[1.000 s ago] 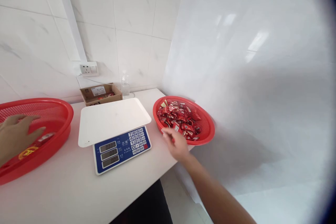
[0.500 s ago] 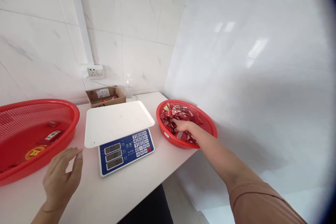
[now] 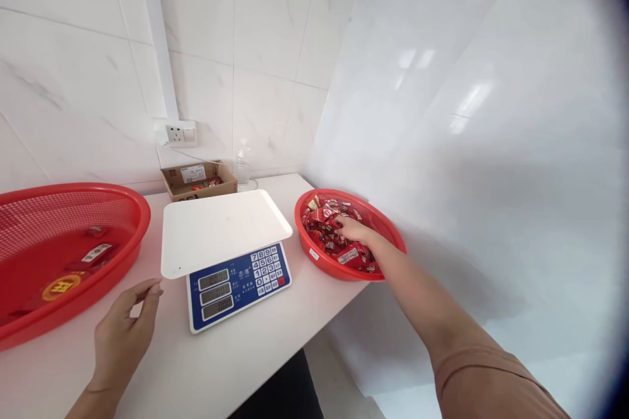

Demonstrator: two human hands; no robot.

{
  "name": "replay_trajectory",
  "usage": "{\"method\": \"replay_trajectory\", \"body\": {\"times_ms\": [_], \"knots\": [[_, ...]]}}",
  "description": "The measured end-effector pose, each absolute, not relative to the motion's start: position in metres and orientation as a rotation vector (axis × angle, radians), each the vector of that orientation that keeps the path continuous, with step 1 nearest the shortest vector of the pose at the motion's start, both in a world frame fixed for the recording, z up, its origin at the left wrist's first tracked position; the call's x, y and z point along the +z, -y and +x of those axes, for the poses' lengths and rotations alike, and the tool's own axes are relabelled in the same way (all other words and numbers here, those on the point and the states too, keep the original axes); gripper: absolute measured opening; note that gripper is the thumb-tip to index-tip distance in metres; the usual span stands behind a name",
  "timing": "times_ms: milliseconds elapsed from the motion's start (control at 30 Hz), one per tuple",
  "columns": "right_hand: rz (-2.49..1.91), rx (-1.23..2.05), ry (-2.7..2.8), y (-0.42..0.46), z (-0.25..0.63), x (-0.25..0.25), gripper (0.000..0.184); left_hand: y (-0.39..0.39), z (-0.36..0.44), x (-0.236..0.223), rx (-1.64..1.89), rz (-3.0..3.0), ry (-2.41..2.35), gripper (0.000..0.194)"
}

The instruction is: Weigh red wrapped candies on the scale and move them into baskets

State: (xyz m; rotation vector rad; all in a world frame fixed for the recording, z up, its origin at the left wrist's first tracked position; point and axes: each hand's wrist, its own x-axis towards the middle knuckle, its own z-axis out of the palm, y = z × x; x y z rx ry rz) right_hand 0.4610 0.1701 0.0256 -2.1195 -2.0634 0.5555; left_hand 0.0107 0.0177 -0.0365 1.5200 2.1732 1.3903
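Observation:
My right hand (image 3: pixel 352 229) reaches into the red plastic basket (image 3: pixel 314 262) on the right, its fingers curled on a small red packet (image 3: pixel 336 223). Many similar red wrapped packets (image 3: pixel 350 255) lie in a heap around it, and the fingertips are partly lost among them. Over the table, my left hand (image 3: pixel 128 324) hovers between the large red basket (image 3: pixel 140 226) and the scale. Its thumb and forefinger come together at the tips, with nothing visible between them. The digital scale (image 3: pixel 240 285) stands between my hands, its white pan (image 3: pixel 226 229) bare.
Several red packages (image 3: pixel 61 287) lie in the large left basket. Behind the scale are an open cardboard box (image 3: pixel 209 190) and a clear plastic bottle (image 3: pixel 242 163). A wall socket (image 3: pixel 181 133) sits above the white table (image 3: pixel 289 334); a pale panel (image 3: pixel 442 163) rises at the right.
My right hand has shifted a little to the right and up in the packets. My left hand has moved slightly right, and its thumb and forefinger have closed together.

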Motion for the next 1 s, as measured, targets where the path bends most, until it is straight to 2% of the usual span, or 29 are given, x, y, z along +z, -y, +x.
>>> {"method": "replay_trajectory", "body": {"times_ms": [167, 300, 367, 533, 733, 900, 1000], "knots": [[-2.143, 0.52, 2.091, -0.175, 0.462, 0.025, 0.045, -0.02, 0.011, -0.04, 1.367, 1.47, -2.098, 0.037], [-2.186, 0.465, 2.104, -0.184, 0.445, -0.001, 0.08, -0.022, 0.009, -0.046, 1.35, 1.463, -2.096, 0.038], [-2.214, 0.407, 2.063, -0.188, 0.44, -0.011, 0.084, -0.023, 0.007, -0.046, 1.364, 1.455, -2.083, 0.039], [-2.186, 0.379, 1.969, -0.191, 0.446, -0.016, 0.067, -0.024, 0.005, -0.045, 1.355, 1.399, -2.077, 0.039], [-2.083, 0.511, 1.862, -0.193, 0.446, -0.016, 0.069, -0.025, 0.002, -0.047, 1.379, 1.397, -2.053, 0.037], [-1.944, 0.643, 1.722, -0.187, 0.445, -0.005, 0.033, -0.026, -0.002, -0.05, 1.375, 1.382, -2.062, 0.036], [-1.873, 0.741, 1.617, -0.176, 0.447, 0.011, 0.024, -0.027, -0.003, -0.051, 1.389, 1.358, -2.07, 0.036]]}}
